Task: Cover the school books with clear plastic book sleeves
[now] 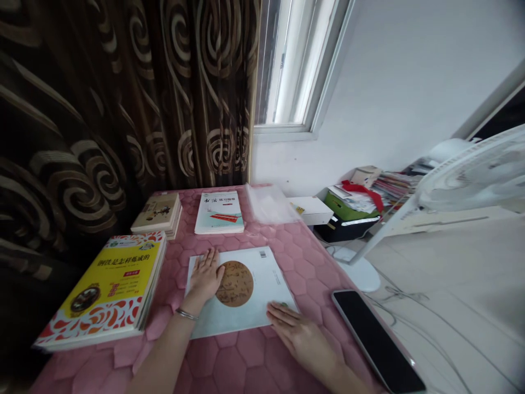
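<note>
A pale blue book [262,273] with a brown circle on its cover and a barcode in the far right corner lies flat on the pink table. My left hand [207,275] rests palm down on the left part of this cover, its fingers stretched out, a metal bangle at the wrist. At the near right corner my right hand [297,334] lies with its fingers extended over the edge of the book. Neither hand grips anything.
On the left stand a stack of books with a yellow cover [123,268] and a smaller tan stack [158,212]. Behind lie a white calligraphy book [219,212] and clear plastic sheets [273,205]. A black tablet-like slab [375,339] lies right; a white fan [383,241] stands beyond.
</note>
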`<state>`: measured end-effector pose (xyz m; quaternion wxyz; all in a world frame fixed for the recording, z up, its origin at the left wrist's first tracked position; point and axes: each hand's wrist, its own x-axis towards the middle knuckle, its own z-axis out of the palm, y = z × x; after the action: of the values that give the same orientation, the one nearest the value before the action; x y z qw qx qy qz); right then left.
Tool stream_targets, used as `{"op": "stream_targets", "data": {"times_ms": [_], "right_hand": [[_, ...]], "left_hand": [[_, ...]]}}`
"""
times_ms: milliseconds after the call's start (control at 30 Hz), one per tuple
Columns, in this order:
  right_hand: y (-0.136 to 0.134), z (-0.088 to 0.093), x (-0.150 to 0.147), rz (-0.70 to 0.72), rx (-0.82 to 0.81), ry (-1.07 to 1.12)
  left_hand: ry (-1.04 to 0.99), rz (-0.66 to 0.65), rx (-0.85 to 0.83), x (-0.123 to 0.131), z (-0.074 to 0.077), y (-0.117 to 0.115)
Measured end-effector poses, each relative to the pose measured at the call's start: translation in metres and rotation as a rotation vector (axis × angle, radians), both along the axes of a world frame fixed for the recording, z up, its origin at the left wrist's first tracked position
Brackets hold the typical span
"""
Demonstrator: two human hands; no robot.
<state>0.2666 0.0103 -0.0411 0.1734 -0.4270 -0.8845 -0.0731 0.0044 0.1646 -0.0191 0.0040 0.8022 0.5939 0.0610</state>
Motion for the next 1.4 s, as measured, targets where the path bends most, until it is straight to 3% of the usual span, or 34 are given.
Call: {"op": "stream_targets", "data": {"times_ms": [233,533,633,767,867,1000,1200,1400], "right_hand": [[-0.003,0.001,0.045,-0.048,-0.02,-0.061],[-0.001,0.001,0.043,-0.105,0.001,-0.022],[-0.002,0.001,0.039,-0.144,0.057,-0.034],[-0.001,-0.006,0.038,-0.162,0.14,-0.035],[0.0,-0.009,0.041,-0.137,0.154,-0.045],[0.002,-0.004,0.044,-0.106,0.122,-0.025],[0.004,0.006,0.043,-0.133,0.007,0.082],[0.011,0.014,0.04,-0.224,-0.136,0.239]], "left_hand": [[0.009,0.002,-0.026,0.001,0.002,-0.002],[0.021,-0.042,-0.006,-0.004,0.009,-0.01],[0.014,-0.067,-0.05,-0.005,0.01,-0.026],[-0.046,-0.285,-0.072,-0.011,0.002,-0.067],[-0.067,-0.432,-0.037,-0.02,-0.003,-0.1],[-0.063,-0.471,0.06,-0.037,-0.007,-0.124],[-0.009,-0.461,0.158,-0.068,-0.01,-0.126],[-0.079,-0.476,0.156,-0.098,0.004,-0.123]]}}
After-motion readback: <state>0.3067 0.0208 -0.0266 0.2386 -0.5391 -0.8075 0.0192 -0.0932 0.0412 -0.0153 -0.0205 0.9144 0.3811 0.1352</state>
